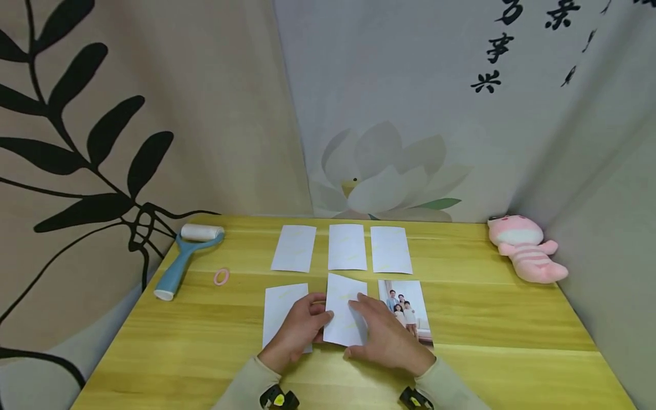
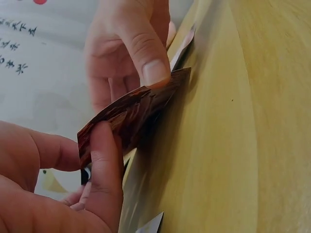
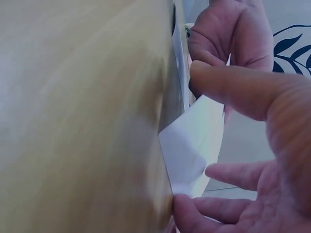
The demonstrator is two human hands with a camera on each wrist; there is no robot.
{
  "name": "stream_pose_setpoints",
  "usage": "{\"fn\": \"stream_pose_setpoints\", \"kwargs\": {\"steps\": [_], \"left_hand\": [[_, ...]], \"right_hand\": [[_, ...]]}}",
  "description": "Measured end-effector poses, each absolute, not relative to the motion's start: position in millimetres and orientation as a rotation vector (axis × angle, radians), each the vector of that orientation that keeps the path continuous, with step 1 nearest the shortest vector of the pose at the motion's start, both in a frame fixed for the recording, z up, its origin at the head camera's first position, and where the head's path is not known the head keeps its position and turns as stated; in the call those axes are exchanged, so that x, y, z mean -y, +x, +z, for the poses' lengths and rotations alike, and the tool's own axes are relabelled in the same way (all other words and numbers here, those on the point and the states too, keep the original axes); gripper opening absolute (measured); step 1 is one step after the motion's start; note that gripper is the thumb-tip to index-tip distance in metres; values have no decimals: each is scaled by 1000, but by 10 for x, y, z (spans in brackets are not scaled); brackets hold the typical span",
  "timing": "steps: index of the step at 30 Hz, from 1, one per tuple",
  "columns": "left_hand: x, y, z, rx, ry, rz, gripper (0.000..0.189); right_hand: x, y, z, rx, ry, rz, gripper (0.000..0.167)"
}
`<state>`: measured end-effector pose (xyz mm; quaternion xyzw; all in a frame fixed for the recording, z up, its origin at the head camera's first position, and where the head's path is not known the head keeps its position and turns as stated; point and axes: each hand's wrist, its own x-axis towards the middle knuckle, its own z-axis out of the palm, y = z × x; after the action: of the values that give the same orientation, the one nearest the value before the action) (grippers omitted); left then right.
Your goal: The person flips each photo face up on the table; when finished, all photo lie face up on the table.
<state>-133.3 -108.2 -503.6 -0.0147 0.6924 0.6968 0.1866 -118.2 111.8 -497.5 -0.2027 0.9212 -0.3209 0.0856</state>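
A photo (image 1: 344,319), white back up, is held tilted over the table between both hands. My left hand (image 1: 300,323) pinches its left edge, thumb on top. In the left wrist view, the photo's (image 2: 133,114) dark brown printed underside shows, with the left fingers (image 2: 104,155) at one end. My right hand (image 1: 386,333) lies at its right side, fingertips touching the white face and thumb by the lower corner. From the right wrist, the right fingers (image 3: 233,177) look lightly bent against the photo's white back (image 3: 187,145). Right of it lies a face-up family photo (image 1: 405,310).
Behind are three white-backed cards: left (image 1: 294,248), middle (image 1: 347,247) and right (image 1: 391,250). Another card (image 1: 282,299) lies partly under the left hand. A blue-handled lint roller (image 1: 181,265) and pink ring (image 1: 221,277) sit left; a pink plush toy (image 1: 528,249) lies far right.
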Motion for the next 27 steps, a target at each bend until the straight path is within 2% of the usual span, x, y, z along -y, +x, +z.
{"fn": "stream_pose_setpoints", "kwargs": {"steps": [4, 10, 14, 27], "left_hand": [[1073, -1323, -4999, -1923, -26, 1982, 49], [1074, -1302, -4856, -1946, -9, 1977, 51], [1059, -1288, -4754, -1921, 33, 1972, 50], [877, -1267, -4613, -2205, 200, 1784, 46]], "right_hand": [[-1137, -1189, -4951, -2723, -616, -1009, 89], [-1161, -1260, -4939, -2575, -562, -1312, 62], [-1140, -1290, -4905, -2451, -462, -1489, 53], [-1053, -1375, -4748, -2087, -211, -1859, 61]]}}
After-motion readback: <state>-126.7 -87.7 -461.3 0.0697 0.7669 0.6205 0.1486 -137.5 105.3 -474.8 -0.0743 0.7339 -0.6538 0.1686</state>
